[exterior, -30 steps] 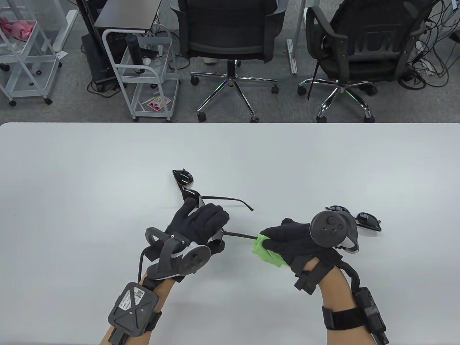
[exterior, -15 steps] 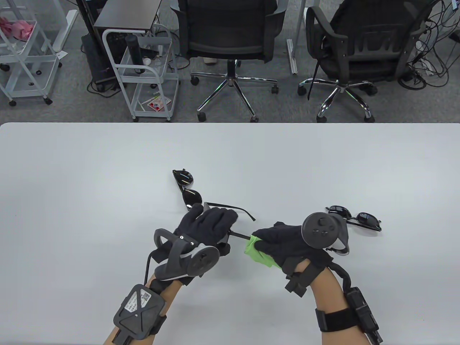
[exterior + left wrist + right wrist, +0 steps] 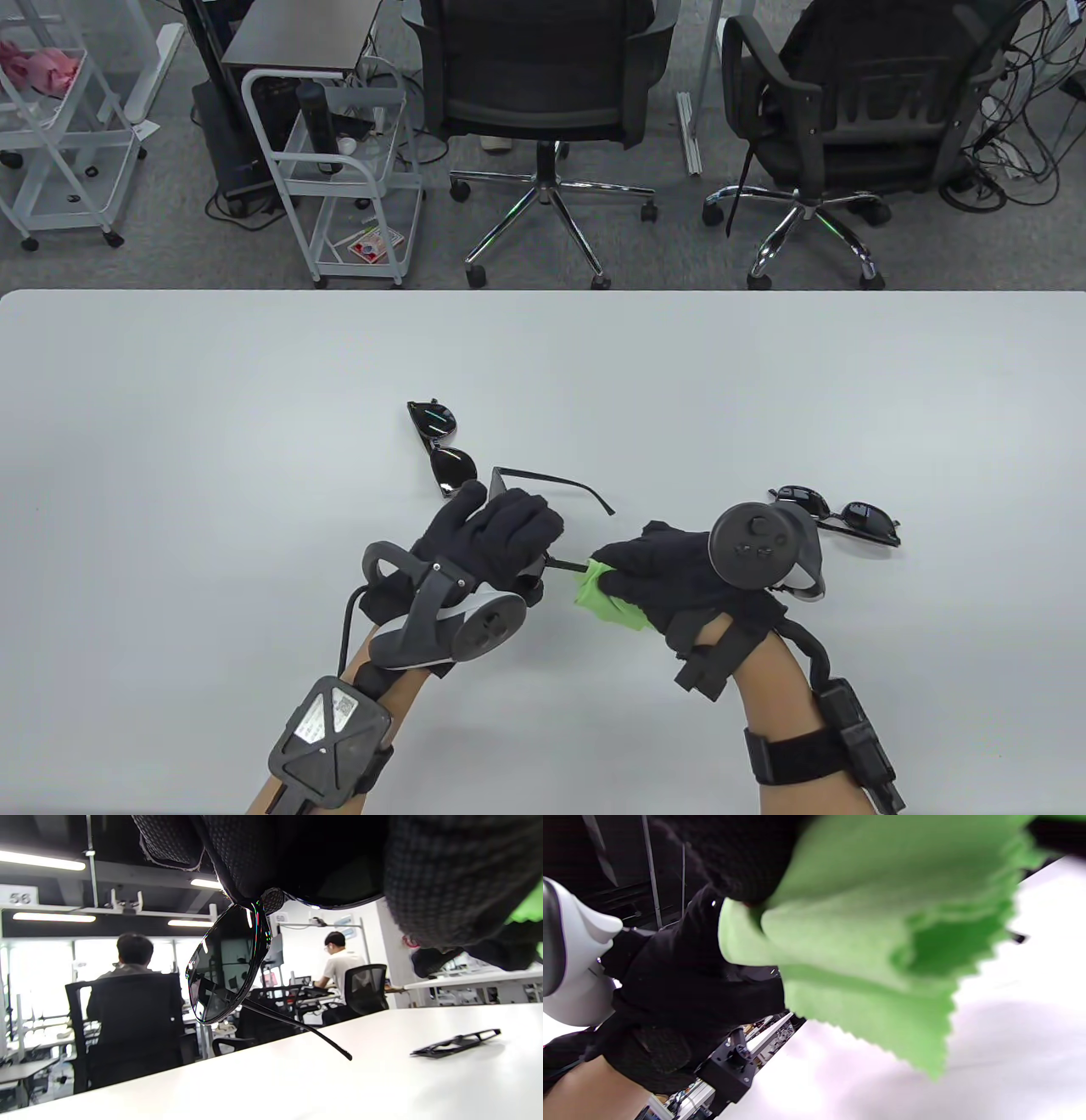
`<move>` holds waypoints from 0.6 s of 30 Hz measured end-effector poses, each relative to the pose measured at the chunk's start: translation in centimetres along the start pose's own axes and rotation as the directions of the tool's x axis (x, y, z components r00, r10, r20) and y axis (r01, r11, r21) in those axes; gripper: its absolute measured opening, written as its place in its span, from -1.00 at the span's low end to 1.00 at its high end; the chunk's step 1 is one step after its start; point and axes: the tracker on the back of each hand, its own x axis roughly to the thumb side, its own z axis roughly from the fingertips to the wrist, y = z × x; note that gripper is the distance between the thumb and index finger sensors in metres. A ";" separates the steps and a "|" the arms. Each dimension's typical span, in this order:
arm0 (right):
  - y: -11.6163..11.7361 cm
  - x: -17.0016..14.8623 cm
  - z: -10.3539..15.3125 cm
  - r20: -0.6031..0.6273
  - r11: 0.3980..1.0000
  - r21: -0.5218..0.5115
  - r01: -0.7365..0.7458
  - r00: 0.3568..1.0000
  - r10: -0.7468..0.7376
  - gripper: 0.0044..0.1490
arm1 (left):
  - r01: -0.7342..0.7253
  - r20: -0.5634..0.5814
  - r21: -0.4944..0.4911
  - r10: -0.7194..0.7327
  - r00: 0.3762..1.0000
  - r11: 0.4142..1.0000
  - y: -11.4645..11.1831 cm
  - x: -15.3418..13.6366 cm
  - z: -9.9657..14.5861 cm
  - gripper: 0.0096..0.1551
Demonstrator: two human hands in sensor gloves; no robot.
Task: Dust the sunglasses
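Crosswise, sunglasses [image 3: 448, 450] temples [image 3: 551, 482] rightward.

glossy black plastic sunglasses [image 3: 445, 441] | bright green zigzag-edged cloth [image 3: 604, 593] right of them | plain white table [image 3: 170, 424] | black knit gloves

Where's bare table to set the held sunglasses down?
Free: the white table's left stretch and the far strip by its far edge. Crowded: near centre, where both hands work, and right, where the folded sunglasses lie.
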 end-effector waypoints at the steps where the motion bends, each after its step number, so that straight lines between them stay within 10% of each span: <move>1: -0.3 -0.4 0.2 -0.010 1.000 -0.002 0.001 1.000 -0.001 -0.47 | -0.015 -0.017 -0.005 0.015 1.000 1.000 -0.1 -0.5 0.0 0.06; 10: -0.7 -1.4 0.8 -0.004 0.990 -0.131 0.057 0.998 -0.058 -0.45 | -0.242 -0.068 -0.090 0.236 0.969 0.966 -0.7 -2.5 0.0 0.06; 18: -2.1 2.7 2.2 0.121 0.860 -0.501 -0.103 0.975 0.187 -0.45 | -0.570 -0.310 -0.152 0.509 0.803 0.807 -2.1 -5.4 0.0 0.13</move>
